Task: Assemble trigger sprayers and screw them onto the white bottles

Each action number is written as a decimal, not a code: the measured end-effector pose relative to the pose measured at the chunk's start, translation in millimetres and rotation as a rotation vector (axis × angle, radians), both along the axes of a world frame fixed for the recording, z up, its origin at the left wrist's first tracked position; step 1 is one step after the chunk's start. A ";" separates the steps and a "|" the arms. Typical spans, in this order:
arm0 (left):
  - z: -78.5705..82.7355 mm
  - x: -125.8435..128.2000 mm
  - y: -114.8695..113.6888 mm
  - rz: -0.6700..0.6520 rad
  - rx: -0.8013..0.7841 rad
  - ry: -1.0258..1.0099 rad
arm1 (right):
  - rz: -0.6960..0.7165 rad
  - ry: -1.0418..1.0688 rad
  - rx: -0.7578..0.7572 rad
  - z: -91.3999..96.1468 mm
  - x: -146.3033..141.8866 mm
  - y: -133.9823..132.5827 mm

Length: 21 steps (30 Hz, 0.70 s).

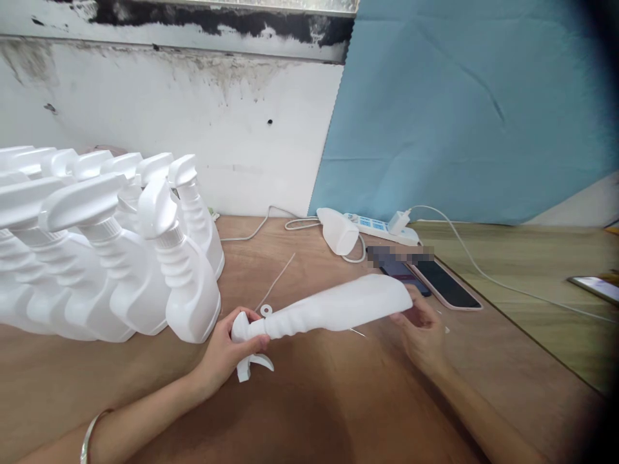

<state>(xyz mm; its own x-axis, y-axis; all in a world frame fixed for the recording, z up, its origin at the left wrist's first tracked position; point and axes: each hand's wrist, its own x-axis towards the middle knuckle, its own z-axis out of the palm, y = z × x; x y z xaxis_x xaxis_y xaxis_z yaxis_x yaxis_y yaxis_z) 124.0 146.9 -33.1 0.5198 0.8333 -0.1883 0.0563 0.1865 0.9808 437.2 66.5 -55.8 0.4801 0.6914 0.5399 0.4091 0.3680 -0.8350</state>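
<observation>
Between my two hands a white spray bottle (333, 306) lies on its side above the table. My left hand (232, 341) is closed around its trigger head, and the curved trigger points down below my fingers. At the bottle's base, my right hand (425, 328) grips the edge with thumb and fingers. Just behind the neck a small white ring (265, 310) lies on the wood. From near it a thin white tube (278, 280) stretches away from me.
Several white spray bottles (191, 290) stand in rows at the left. Behind the held bottle lie another white bottle (338, 232), a power strip (380, 227) with a plugged-in charger, and cables. Phones (445, 283) rest at the right. A wall and blue cloth (459, 116) close off the back.
</observation>
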 end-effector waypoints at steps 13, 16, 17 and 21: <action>-4.7 -2.3 -6.7 -0.110 0.019 -0.036 | -0.166 -0.025 -0.250 20.2 -22.6 1.7; -4.7 -3.2 -11.4 -0.134 0.042 -0.064 | -0.154 0.030 -0.340 25.3 -25.1 1.7; -4.5 -3.3 -12.7 -0.136 0.060 -0.066 | -0.151 0.048 -0.361 25.4 -25.2 1.5; -3.0 -2.8 -14.8 -0.156 0.136 -0.033 | -0.159 0.021 -0.356 19.3 -23.7 0.8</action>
<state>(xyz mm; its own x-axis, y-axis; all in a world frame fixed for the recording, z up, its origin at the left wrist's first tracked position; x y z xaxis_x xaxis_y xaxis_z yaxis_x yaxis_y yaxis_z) 121.1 132.1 -36.1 0.6482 0.7591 -0.0601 0.0417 0.0434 0.9982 413.6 67.2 -36.5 0.6046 0.7501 0.2682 0.4189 -0.0131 -0.9079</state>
